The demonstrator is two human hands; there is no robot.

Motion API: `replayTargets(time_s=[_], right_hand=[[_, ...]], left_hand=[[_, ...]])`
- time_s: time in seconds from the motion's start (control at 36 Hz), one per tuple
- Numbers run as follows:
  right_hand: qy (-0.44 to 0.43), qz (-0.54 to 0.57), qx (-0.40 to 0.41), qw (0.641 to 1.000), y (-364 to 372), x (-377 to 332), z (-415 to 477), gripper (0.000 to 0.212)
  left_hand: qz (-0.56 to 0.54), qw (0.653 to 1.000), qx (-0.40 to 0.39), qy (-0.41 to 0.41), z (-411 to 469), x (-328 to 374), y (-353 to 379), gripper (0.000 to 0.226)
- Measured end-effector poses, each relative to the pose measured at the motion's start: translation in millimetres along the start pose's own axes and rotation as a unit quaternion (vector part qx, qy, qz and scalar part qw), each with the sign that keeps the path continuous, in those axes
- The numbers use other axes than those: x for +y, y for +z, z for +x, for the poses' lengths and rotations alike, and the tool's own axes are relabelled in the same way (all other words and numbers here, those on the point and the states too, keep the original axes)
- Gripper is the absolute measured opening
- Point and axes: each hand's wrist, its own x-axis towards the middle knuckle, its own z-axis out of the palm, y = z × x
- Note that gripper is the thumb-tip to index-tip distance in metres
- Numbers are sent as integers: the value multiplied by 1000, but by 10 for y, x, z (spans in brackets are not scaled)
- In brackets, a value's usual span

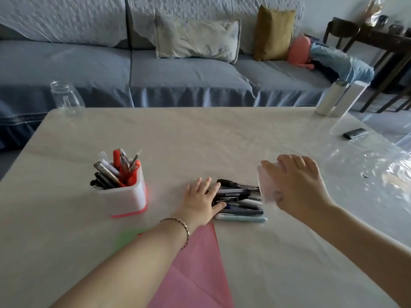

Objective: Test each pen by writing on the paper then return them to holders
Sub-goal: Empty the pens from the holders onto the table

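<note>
Left hand (203,201): the fingers are lying straight and spread, holding nothing. The fingertips and thumb are resting on the left end of the pile of pens (241,202). A bracelet (181,226) is sitting on the wrist, just on the near side of the pile.

Right hand (297,185): the fingers are curling round a pale see-through holder (268,186) and gripping it at the right end of the pile. The holder is blurred, so whether it is touching the pens cannot be told.

The pile is lying flat on the table (222,138), with the pens running left to right and a pale blue one along its near edge.

A white and red holder (131,198) is standing upright well to the left of the pile, carrying standing pens (117,172) in red, black and silver.

The pink paper (195,270) is lying just on the near side of the pile, one corner pointing at it and part passing under the left forearm.

A glass jar (66,97) is standing far beyond the pile to the left. A white bottle (329,97) is standing far beyond it to the right. A small dark object (354,133) is lying well to the right of the pile. A sofa (178,72) with cushions is showing beyond the pile, past the table
</note>
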Motion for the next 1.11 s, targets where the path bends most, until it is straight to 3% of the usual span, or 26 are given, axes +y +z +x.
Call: replayTargets(time_s=[0.06, 0.14, 0.25, 0.33, 0.39, 0.47, 0.53, 0.61, 0.75, 0.83, 0.92, 0.97, 1.06, 1.11], right_hand=[[34, 87, -3, 996, -15, -74, 5, 84], [85, 242, -64, 964, -44, -199, -5, 91], [153, 467, -22, 871, -105, -476, 35, 92], [173, 600, -16, 781, -158, -746, 117, 86], [166, 673, -23, 721, -195, -946, 181, 79], [149, 720, -30, 677, -157, -1294, 291, 78], [157, 720, -22, 675, -48, -1532, 369, 80], [191, 700, -18, 688, 122, -1827, 490, 70], [228, 669, -48, 706, 334, -2028, 590, 87], [232, 654, -69, 717, 316, -2041, 547, 88], [227, 618, -81, 748, 240, -1990, 451, 98], [215, 588, -41, 779, 166, -1933, 343, 98], [146, 585, 26, 797, -14, -1858, 170, 86], [81, 595, 29, 799, -165, -1804, 98, 77]], left_hand=[[-6, 1000, 4, 5, -44, -13, -86, 68], [-66, 994, 86, 21, -284, -99, -211, 66], [-183, 939, 280, 78, -844, -309, -403, 62], [-170, 874, 441, 116, -1212, -513, -542, 54], [-170, 842, 506, 86, -1378, -659, -634, 58], [-210, 821, 530, -8, -1495, -914, -691, 76], [-284, 822, 488, -73, -1494, -1081, -675, 93], [-426, 819, 356, -144, -1434, -1237, -700, 104], [-502, 811, 257, -153, -1195, -1413, -686, 107], [-571, 771, 251, -126, -1062, -1440, -689, 95], [-565, 770, 272, -116, -1060, -1471, -734, 74], [-564, 765, 287, -118, -1147, -1475, -757, 79], [-575, 742, 326, -114, -1356, -1409, -799, 67], [-569, 737, 349, -109, -1519, -1317, -889, 63]])
